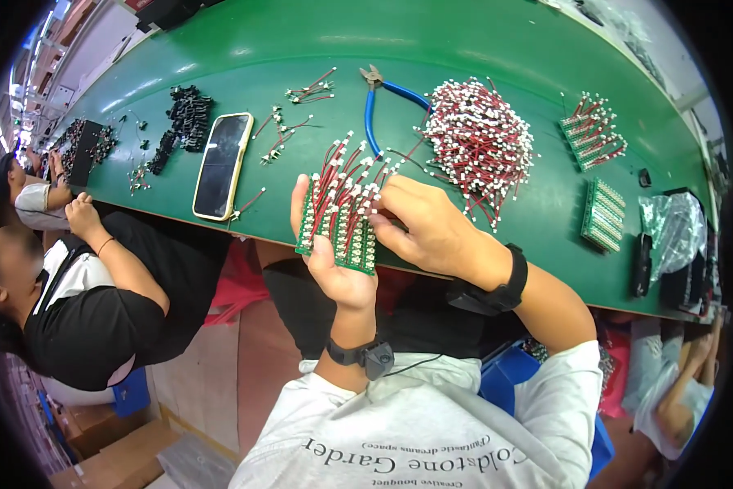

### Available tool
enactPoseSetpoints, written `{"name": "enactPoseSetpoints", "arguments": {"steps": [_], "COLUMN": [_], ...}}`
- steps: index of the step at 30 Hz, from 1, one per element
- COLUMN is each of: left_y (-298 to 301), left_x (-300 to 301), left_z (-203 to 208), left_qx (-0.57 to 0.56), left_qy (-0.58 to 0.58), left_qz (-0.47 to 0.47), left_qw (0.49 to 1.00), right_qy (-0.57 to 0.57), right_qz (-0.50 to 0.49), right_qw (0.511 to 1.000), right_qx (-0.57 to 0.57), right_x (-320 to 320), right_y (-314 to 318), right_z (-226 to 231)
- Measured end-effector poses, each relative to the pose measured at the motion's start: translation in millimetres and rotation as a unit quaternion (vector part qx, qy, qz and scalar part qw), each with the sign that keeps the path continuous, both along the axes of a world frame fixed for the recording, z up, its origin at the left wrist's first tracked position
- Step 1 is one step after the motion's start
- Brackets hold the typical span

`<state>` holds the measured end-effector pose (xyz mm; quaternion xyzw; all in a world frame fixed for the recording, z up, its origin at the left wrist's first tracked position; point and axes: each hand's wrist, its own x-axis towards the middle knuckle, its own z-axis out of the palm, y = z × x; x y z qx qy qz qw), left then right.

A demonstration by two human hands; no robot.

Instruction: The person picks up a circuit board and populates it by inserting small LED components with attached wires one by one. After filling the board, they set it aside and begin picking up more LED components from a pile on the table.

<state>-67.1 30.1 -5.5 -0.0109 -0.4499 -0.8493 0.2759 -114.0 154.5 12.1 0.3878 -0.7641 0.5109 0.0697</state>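
My left hand point(337, 284) grips a green circuit board panel point(330, 242) by its sides, in front of me at the table's near edge. Rows of small white connectors cover the panel, and short red wires with white plugs rise from many of them. My right hand point(431, 224) is at the panel's right side, thumb and fingers pinched together; what they hold is hidden. Beyond it lies a big pile of red-wired plugs point(479, 138). Blue-handled cutting pliers point(371, 114) lie open beside the pile.
A phone point(222, 167) lies left of a few loose wired plugs point(278, 134). Black parts point(189, 118) are heaped farther left. To the right sit a wired panel point(594, 132), stacked green panels point(603, 215) and a clear plastic bag point(672, 232). A co-worker point(97, 301) sits close at left.
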Motion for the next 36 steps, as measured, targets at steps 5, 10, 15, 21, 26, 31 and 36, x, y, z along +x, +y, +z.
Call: {"name": "enactPoseSetpoints", "arguments": {"steps": [5,10,15,21,26,31,36], "left_y": [2,3,6,5,9,3,-29], "left_x": [-1,1,3,5,5,2,-1], "left_z": [-5,-4,-3,-2,-3,-3,-5], "left_qx": [-0.015,-0.06,-0.075,-0.069,-0.057,-0.026,0.003], "left_qy": [-0.009,-0.007,-0.026,-0.035,-0.031,-0.025,-0.004], "left_qz": [0.002,-0.006,-0.029,-0.037,-0.036,-0.031,0.039], "left_qw": [1.0,0.998,0.996,0.996,0.997,0.999,0.999], "right_qy": [-0.016,-0.006,0.004,-0.006,0.057,0.052,0.019], "right_qz": [-0.012,-0.011,-0.004,-0.003,-0.04,-0.043,0.042], "right_qw": [1.0,0.999,0.992,0.987,0.985,0.992,0.982], "right_qx": [-0.004,0.039,0.128,0.158,0.158,0.11,0.183], "right_x": [-1,-1,1,3,3,-2,-19], "right_y": [-2,3,8,9,4,8,35], "right_z": [0,3,13,17,5,8,24]}}
